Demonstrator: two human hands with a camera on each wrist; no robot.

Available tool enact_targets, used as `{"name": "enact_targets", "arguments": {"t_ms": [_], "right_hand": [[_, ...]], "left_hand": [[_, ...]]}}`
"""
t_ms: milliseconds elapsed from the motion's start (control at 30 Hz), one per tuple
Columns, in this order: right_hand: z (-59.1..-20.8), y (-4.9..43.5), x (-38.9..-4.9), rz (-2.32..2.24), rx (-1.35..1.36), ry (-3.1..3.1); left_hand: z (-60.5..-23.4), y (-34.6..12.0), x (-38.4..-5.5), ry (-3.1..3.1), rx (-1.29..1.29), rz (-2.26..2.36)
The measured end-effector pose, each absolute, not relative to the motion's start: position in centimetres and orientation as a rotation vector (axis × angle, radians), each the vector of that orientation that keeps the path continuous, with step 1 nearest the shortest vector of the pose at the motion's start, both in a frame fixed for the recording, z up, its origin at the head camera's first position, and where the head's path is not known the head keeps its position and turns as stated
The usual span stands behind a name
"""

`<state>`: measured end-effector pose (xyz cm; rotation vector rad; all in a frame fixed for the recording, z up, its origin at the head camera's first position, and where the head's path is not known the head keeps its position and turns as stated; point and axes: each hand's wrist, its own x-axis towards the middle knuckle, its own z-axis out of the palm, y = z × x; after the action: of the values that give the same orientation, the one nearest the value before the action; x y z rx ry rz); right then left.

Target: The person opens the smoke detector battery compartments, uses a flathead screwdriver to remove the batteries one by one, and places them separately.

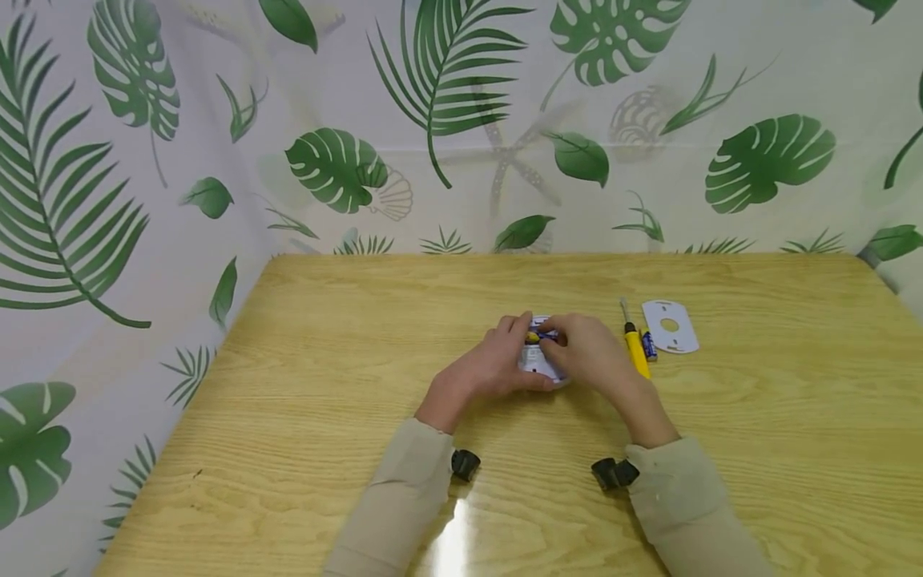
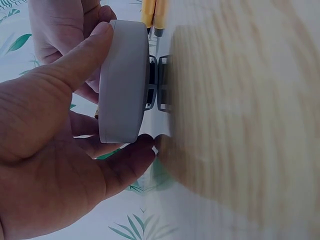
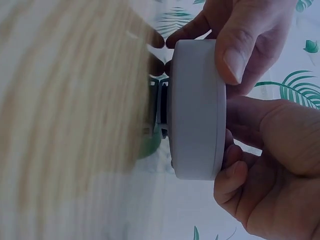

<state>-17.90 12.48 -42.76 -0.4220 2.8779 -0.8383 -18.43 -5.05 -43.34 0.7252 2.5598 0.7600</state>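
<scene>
A white smoke alarm (image 1: 537, 362) is low over the table with its battery side up. In both wrist views its thick white housing (image 2: 125, 82) shows side-on, a dark slotted part facing the tabletop. My left hand (image 1: 490, 361) grips the alarm by its edge, thumb at the near side and fingers at the far side. Over the battery compartment, my right hand (image 1: 594, 353) bends in, its thumb and forefinger pinching a blue and yellow battery (image 1: 532, 337). The right fingers partly hide the compartment. In the right wrist view the right hand (image 3: 280, 175) has curled fingers close against the housing.
To the right lie a yellow screwdriver (image 1: 636, 349), a loose blue battery (image 1: 649, 345) and a white mounting plate (image 1: 683, 330) with a round central hole. Behind the wooden table (image 1: 346, 320) hangs a leaf-patterned cloth (image 1: 469, 216).
</scene>
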Motion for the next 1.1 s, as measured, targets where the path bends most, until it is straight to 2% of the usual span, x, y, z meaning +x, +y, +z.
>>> {"name": "enact_targets", "arguments": {"t_ms": [1100], "right_hand": [[-42.78, 13.46, -17.98, -1.030, -0.485, 2.850]], "left_hand": [[-43.37, -5.03, -18.56, 2.543, 0.689, 0.760]]}}
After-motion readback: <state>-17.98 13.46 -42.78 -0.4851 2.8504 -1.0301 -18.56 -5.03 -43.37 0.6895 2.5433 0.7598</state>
